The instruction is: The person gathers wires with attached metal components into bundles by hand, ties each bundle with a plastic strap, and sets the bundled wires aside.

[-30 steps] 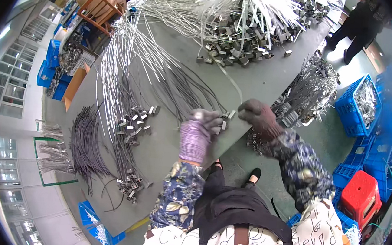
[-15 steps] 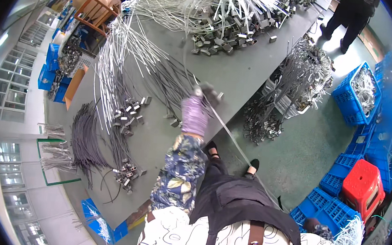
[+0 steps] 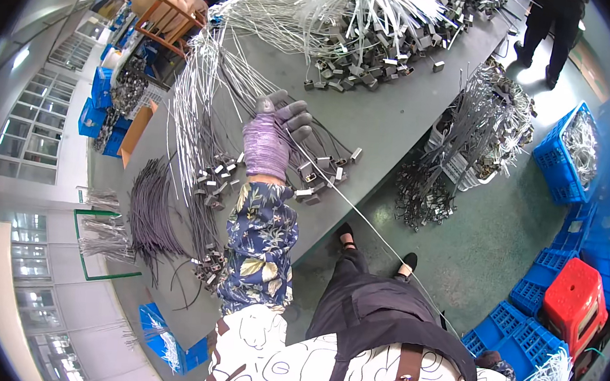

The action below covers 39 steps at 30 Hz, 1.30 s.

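Note:
My left hand, in a purple and grey knitted glove, hovers over the table with its fingers apart. A thin pale strand passes by its fingers and slants down past the table edge toward my lower right. Beside the hand, a bundle of grey wire strands ends in small metal blocks lying on the table. More long silvery strands fan out to the left. Of my right arm only a dark patterned sleeve shows by the blue crates; its fingers cannot be made out.
A heap of metal blocks with pale strands covers the far table. Dark strands lie at left. Right of the table stand a loaded white basket, blue crates and a red stool. Two people are farther off.
My left hand has moved left, and its fingers have spread. The blurred block by its fingertips is gone from there; several blocks now show on the table beside the hand.

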### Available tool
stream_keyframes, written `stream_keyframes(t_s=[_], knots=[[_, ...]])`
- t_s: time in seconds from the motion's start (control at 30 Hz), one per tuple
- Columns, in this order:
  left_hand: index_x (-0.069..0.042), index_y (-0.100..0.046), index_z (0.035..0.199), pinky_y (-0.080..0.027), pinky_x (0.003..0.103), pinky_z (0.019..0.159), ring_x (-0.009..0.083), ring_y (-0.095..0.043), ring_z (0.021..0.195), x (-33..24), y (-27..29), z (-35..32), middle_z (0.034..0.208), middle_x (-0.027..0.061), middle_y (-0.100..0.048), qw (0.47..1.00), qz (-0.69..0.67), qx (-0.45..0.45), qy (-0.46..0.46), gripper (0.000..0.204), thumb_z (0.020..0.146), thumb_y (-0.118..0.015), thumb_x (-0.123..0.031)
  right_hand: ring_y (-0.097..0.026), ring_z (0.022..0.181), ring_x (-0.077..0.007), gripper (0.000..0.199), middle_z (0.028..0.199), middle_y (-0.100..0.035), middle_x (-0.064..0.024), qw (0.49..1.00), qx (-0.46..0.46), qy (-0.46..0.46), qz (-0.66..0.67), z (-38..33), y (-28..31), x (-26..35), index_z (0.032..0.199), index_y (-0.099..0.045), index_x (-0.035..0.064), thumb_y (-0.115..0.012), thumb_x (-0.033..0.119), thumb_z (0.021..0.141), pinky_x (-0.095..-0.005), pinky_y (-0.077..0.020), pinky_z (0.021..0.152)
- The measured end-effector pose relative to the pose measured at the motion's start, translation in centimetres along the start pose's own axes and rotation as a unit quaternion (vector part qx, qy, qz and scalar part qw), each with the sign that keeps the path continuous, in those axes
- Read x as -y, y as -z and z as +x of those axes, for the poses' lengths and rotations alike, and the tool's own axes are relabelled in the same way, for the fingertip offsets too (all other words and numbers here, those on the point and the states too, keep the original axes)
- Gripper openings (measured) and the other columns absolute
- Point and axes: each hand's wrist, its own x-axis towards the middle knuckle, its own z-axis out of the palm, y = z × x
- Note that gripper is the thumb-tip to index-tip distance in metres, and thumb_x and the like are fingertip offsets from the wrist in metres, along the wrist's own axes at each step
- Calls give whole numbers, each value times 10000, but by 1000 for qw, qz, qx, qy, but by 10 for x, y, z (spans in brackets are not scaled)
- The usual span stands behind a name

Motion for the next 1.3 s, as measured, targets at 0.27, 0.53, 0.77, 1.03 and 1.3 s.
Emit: stream_keyframes(t_s=[0.27,0.53,0.77,1.03,1.3], knots=[[1,-448,1221,-578,360,539,289,-673,728,-5,-8,0,978,238,-644,997,46,-12,56,491,934,-524,-389,-650,630,-204,179,670,-659,-99,997,-50,-61,20,-8,13,11,747,-700,48,-738,203,665,-364,-530,591],[-45,-634,1041,-520,357,815,212,-636,876,84,-59,-98,1013,109,-654,939,181,151,249,429,859,-598,-432,-593,577,-158,192,627,-625,-135,992,-9,123,20,-50,29,110,739,-676,31,-687,221,716,-355,-468,528],[1,-605,1020,-540,386,790,241,-634,859,70,-35,-94,932,132,-656,969,-191,-63,145,548,924,-459,-518,-599,588,-201,164,642,-624,-121,985,-31,156,66,21,23,133,759,-677,74,-655,236,747,-370,-459,533],[-38,-667,854,-414,200,420,64,-551,500,72,-4,-66,669,16,-647,951,284,-108,49,219,898,-609,-245,-582,743,-152,327,1025,-587,-109,763,-90,621,157,-48,117,535,1071,-607,-3,-649,202,820,-256,-492,629],[-41,-654,848,-440,304,491,188,-582,540,34,131,8,657,98,-635,804,534,-254,54,417,905,-553,-441,-602,880,-260,638,1080,-589,-156,827,-85,556,19,-112,142,704,1213,-513,-2,-651,463,798,-348,-489,753]])
